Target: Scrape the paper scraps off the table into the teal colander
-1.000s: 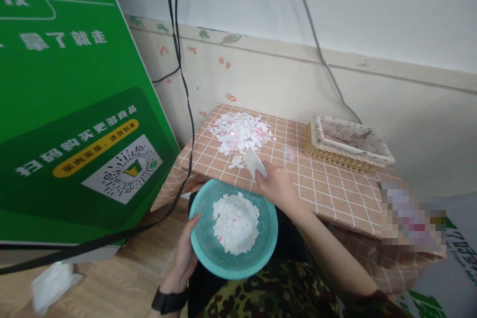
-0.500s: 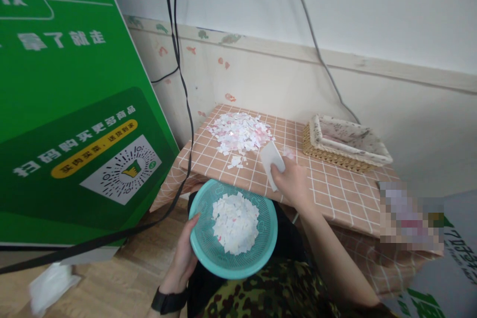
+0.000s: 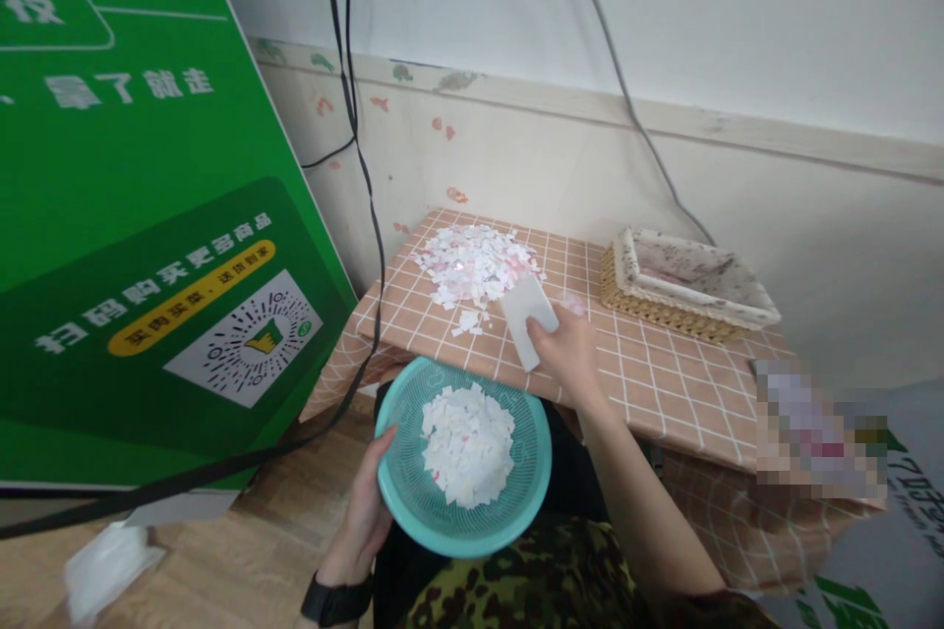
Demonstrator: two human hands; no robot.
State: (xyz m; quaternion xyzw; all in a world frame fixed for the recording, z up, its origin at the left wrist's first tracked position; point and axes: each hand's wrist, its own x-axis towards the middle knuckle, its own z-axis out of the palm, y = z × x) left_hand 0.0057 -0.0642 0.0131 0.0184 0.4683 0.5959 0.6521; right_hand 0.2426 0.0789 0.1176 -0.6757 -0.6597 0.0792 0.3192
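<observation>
Under the table's front edge, my left hand (image 3: pixel 367 496) grips the left rim of a turquoise plastic colander (image 3: pixel 398 472). A heap of small white paper scraps (image 3: pixel 469 447), with a few pink bits, lies inside it. Over the tabletop my right hand (image 3: pixel 566 346) is closed on a flat white rectangular card or board (image 3: pixel 528 314), held tilted with the thumb on its face. Just beyond the card's upper left spreads a loose pile of white and pinkish paper scraps (image 3: pixel 476 263). Some stray pieces lie at the pile's near side.
A brown checked cloth covers the table (image 3: pixel 634 383). A cloth-lined wicker basket (image 3: pixel 693 285) stands at its back right. Black cables (image 3: pixel 373 206) hang at the left before a green panel (image 3: pixel 147 147). A white plastic bag (image 3: pixel 107 565) lies on the floor.
My right hand and the white card have shifted left, closer to the paper pile. My left hand still holds the colander in about the same place.
</observation>
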